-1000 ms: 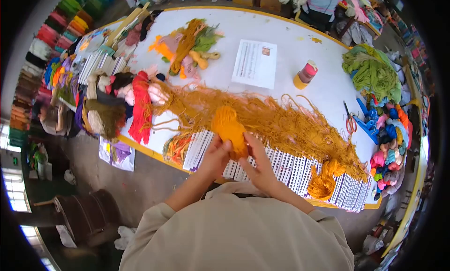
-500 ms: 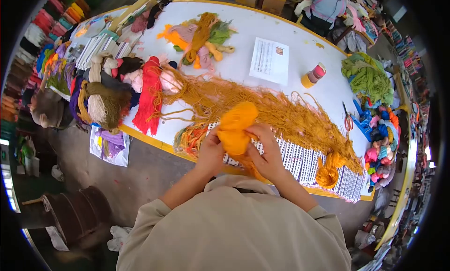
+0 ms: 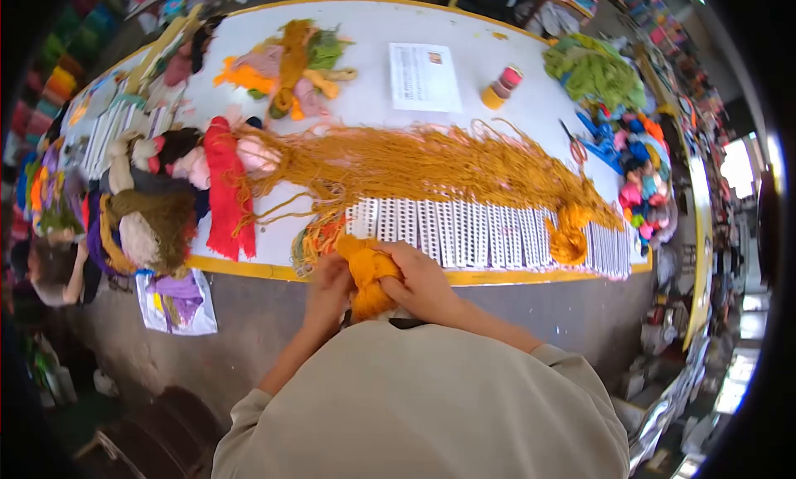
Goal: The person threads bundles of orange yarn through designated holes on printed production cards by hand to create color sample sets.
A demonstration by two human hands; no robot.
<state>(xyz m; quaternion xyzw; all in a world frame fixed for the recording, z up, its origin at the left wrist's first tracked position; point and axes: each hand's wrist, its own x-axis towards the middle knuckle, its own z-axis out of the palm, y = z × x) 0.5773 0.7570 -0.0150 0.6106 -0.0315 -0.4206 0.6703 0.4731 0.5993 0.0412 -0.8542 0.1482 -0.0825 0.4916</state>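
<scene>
Between my two hands, close to my chest at the table's near edge, is a bundled orange skein of yarn [image 3: 371,272]. My left hand [image 3: 330,284] grips its left side, and my right hand [image 3: 421,282] has its fingers wrapped round the right side. Just beyond lie rows of white cards with punched holes [image 3: 448,230]. A long spread of brown-gold loose yarn [image 3: 414,164] stretches across the table behind them. On the cards at the right sits another orange skein [image 3: 569,234].
A red yarn hank [image 3: 224,189] and piled skeins [image 3: 157,222] lie at the left. Farther back are mixed skeins [image 3: 298,73], a printed sheet [image 3: 424,77] and stacked thread spools [image 3: 502,88]. Scissors [image 3: 575,145] and green yarn [image 3: 595,71] lie right. Another person [image 3: 58,272] is at far left.
The orange skein has come down toward my chest and is now bunched more compactly, with both hands still on it. My view has shifted, so the table appears farther left.
</scene>
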